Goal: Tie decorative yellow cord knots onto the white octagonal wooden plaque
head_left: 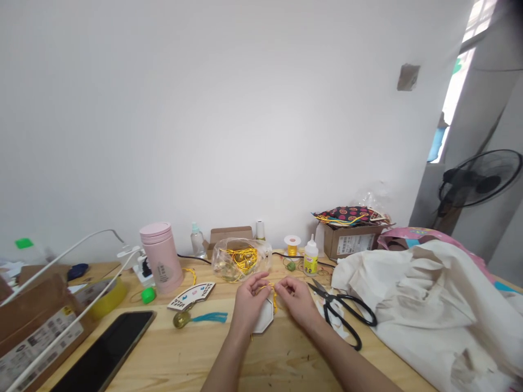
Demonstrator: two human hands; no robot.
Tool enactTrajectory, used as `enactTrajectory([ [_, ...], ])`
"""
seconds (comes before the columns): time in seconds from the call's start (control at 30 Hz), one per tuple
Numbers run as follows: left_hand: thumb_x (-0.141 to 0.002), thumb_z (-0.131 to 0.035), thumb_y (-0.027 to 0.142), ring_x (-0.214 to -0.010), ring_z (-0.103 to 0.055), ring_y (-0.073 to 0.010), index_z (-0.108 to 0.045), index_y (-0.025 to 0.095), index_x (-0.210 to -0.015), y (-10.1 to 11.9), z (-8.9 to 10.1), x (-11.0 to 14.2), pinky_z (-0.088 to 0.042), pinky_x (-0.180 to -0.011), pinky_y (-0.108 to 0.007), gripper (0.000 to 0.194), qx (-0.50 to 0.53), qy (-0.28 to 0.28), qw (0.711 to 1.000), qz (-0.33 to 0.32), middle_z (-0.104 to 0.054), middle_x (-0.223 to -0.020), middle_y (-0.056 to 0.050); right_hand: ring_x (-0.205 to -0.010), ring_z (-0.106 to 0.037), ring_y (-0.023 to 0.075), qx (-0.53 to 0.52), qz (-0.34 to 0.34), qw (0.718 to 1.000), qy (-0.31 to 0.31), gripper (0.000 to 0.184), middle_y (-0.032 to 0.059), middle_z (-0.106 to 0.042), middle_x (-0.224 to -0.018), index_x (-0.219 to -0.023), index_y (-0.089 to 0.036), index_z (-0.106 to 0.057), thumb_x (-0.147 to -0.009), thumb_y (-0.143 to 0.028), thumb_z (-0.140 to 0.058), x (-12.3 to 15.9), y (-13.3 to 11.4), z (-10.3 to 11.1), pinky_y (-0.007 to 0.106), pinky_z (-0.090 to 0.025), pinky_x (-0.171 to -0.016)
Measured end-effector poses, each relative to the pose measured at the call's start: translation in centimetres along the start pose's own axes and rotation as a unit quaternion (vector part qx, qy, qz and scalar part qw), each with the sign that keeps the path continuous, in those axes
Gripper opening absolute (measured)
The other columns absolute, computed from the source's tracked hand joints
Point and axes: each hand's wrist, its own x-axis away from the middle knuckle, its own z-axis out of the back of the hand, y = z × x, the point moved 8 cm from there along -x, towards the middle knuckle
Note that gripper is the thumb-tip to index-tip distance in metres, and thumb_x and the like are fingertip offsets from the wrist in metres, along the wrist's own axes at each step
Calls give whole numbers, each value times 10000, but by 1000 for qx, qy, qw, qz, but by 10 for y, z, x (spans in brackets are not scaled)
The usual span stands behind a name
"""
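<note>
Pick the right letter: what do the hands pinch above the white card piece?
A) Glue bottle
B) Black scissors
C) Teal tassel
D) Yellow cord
D. Yellow cord runs between the fingertips of the left hand and the right hand, above the white card piece.

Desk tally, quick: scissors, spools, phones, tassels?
Scissors: 1
Spool: 1
Phone: 1
Tassel: 1
Total: 4
</note>
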Motion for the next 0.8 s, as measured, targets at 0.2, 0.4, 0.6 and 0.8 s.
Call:
enactTrajectory([
  [0.2, -516, -649, 205, -616, -549, -136, -596, 134, -812, 5, -7, 2, -405, -586, -218, 309, -13, -26, 999, -16, -596, -601, -3, -470, -392, 90, -10, -18, 1000, 0, 182, -24, -487, -521, -584, -156, -544, -668, -305, -482, 0, 4, 0, 203, -314, -456],
  [0.4, -509, -656, 215, -613, -557, -145, -602, 128, -794, -3, -4, 0, -412, -580, -228, 303, -19, -25, 1000, -4, -610, -610, -16, -520, -456, 111, 24, 57, 998, -3, 169, 17, -589, -673, -774, -199, -609, -692, -259, -474, 0, -7, 2, 219, -360, -492],
  [0.6, -511, -651, 240, -601, -568, -151, -601, 130, -785, -3, -2, 0, -409, -546, -225, 300, -19, -16, 1000, 3, -626, -601, -19, -566, -510, 123, 106, 110, 987, -37, 204, 11, -632, -705, -815, -234, -623, -730, -231, -438, 4, -15, -2, 235, -376, -551],
  [0.8, -552, -635, 220, -638, -578, -154, -598, 137, -785, -5, -7, 0, -418, -581, -228, 251, -10, -52, 999, -4, -636, -633, -23, -552, -504, 111, 101, 112, 988, -10, 151, 4, -608, -719, -789, -215, -589, -695, -195, -473, 4, -17, 2, 222, -376, -535],
])
